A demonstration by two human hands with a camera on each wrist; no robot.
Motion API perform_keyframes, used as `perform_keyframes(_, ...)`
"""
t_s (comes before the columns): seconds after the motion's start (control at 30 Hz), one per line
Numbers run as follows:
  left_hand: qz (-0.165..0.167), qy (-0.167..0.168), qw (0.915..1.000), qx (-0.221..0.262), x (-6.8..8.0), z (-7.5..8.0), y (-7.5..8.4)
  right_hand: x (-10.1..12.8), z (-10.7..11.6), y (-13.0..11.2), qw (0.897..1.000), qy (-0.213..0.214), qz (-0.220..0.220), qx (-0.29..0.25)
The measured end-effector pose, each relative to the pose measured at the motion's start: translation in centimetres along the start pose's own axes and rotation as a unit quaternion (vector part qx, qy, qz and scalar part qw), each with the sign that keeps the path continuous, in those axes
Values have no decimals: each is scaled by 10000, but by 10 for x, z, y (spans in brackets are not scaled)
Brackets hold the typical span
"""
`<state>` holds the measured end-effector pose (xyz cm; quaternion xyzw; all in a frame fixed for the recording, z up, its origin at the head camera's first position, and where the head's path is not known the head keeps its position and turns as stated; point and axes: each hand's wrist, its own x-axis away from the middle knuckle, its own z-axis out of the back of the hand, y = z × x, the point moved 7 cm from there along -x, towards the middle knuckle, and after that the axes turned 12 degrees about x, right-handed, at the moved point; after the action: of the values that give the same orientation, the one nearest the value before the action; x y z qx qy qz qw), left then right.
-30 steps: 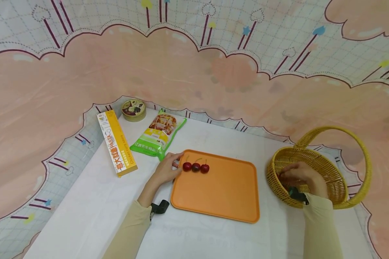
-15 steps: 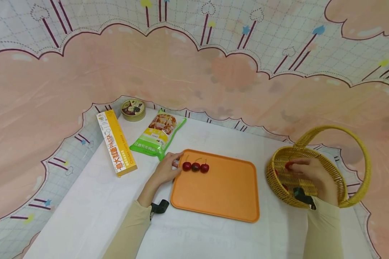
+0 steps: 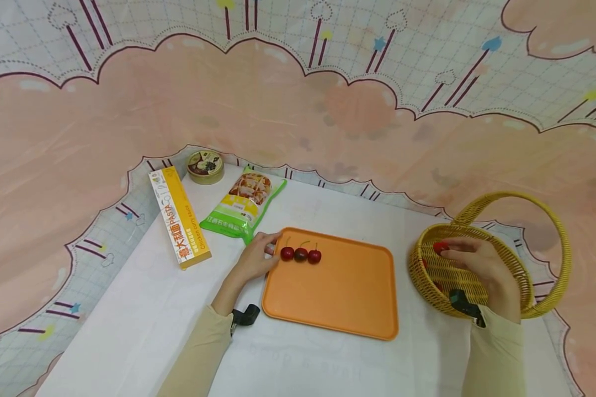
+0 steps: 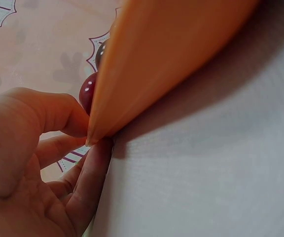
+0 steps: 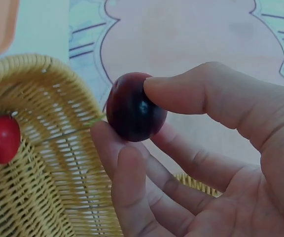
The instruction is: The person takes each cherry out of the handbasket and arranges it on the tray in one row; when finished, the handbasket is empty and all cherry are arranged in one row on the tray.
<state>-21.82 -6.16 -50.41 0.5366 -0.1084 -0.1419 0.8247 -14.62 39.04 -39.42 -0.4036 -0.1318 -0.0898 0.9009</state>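
Observation:
My left hand [image 3: 256, 257] holds the left edge of an orange tray [image 3: 338, 298], pinching its rim between thumb and fingers in the left wrist view. Three dark red cherries [image 3: 301, 255] with stems sit in a row on the tray, near its upper left corner. Over the yellow wicker basket [image 3: 519, 270], my right hand [image 3: 482, 264] pinches a dark red cherry [image 5: 136, 107] between thumb and fingertips. A red fruit [image 5: 3, 139] with a bit of green lies inside the basket in the right wrist view.
Left of the tray lie a yellow and white pasta box [image 3: 180, 218] and a green food packet [image 3: 244, 204]. A round tin [image 3: 205, 167] stands behind them. The basket's tall handle [image 3: 558, 237] arches up at the right.
My right hand has risen from deep in the basket and shifted slightly right, with a cherry now showing at its fingertips. My left hand has stayed at the tray's edge.

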Motion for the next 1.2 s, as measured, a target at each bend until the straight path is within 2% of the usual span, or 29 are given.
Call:
perform_keyframes(0.2, -6, 12, 10000, -21, -2, 0, -1, -2, -11, -14, 9987, 194, 210, 421)
perform_keyframes(0.43, -66, -32, 10000, -18, -3, 0, 0, -9, -32, -34, 9983, 409, 350, 208)
perform_keyframes(0.6, -73, -20, 10000, -8, -2, 1, 0, -17, -64, -48, 9978, 312, 589, -53)
perform_keyframes(0.83, -13, -28, 10000, 50, -1, 1, -1, -36, -122, -51, 9978, 7, 545, -382)
perform_keyframes(1.2, -48, -22, 10000, 60, -1, 0, -3, -53, -193, -73, 9982, 39, 593, 61)
